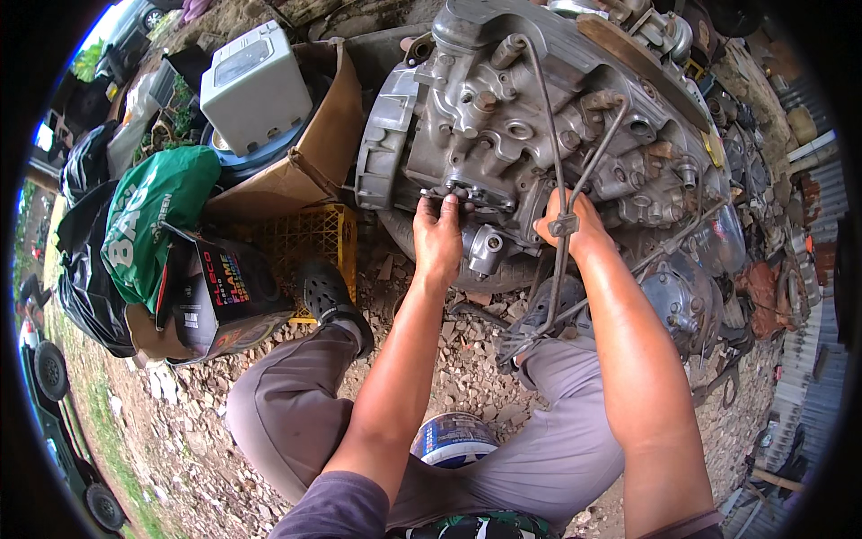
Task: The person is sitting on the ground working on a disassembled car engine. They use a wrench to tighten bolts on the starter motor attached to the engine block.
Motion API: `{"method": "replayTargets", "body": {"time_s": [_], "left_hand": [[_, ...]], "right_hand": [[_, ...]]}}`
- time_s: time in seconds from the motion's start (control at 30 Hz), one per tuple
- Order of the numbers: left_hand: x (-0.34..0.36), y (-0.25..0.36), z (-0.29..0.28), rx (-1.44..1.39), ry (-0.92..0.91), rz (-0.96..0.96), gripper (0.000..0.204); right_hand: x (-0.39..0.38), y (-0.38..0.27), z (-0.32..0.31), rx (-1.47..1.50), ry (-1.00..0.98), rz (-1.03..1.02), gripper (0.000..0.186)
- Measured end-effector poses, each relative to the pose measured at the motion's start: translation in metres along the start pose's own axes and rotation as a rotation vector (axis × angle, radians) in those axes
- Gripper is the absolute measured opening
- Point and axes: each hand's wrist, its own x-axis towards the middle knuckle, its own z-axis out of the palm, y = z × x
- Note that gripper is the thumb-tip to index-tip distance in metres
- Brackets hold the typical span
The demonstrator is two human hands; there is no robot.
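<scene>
Two bare hands on a big grey engine block (539, 117) that sits on a tyre (431, 238) over gravel ground (449, 359). Left hand (438, 235) reaches up, fingertips (446, 201) pinched narrow on a small fitting at the block's lower front edge, touching metal; what exactly is between the fingers is too small to tell. Right hand (575, 229) is pressed against the block's lower side, just right of the left hand; fingers are hidden behind a thin bent metal tube (561, 171), so cannot tell whether it grips anything. The tube runs down from the top of the block and crosses in front of the right wrist.

Person squats, grey trousers, black clog (328, 296) on the left foot, dark sandal (539, 319) on the right foot, under the right forearm. Blue-white round tin (452, 440) on the gravel between the knees.

Left of the block: yellow plastic crate (310, 235), brown cardboard box (328, 126) with a white plastic casing (254, 85) in it, green bag (157, 216), black bags (85, 269), a dark printed carton (224, 296) leaning near the clog. More scrap metal parts (763, 234) piled to the right of the block.
</scene>
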Motion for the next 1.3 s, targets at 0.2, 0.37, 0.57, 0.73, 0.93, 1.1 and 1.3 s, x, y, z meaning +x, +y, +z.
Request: {"method": "replayTargets", "body": {"time_s": [0.2,0.37,0.57,0.73,0.93,1.1,1.3], "left_hand": [[0.012,0.019,0.017,0.581,-0.042,0.37,0.023],[0.001,0.026,0.045,0.843,-0.104,0.466,0.017],[-0.012,0.012,0.055,0.877,-0.306,0.642,0.012],[-0.018,0.01,0.059,1.008,-0.413,0.768,0.011],[-0.027,0.022,0.055,0.963,-0.451,0.668,0.019],[-0.032,0.019,0.046,0.874,-0.271,0.72,0.022],[-0.045,0.02,0.052,0.936,-0.287,0.711,0.023]], "right_hand": [[0.004,0.003,0.002,-0.025,-0.007,-0.003,0.037],[0.004,0.007,0.005,-0.024,0.012,-0.026,0.033],[0.009,0.022,0.018,-0.001,0.163,-0.12,0.016],[0.018,0.026,0.03,0.054,0.208,-0.146,0.016],[0.016,0.025,0.022,-0.057,0.205,-0.077,0.021],[0.009,0.008,0.015,-0.114,0.127,-0.022,0.026],[0.006,0.009,0.014,-0.119,0.152,-0.041,0.02]]}}
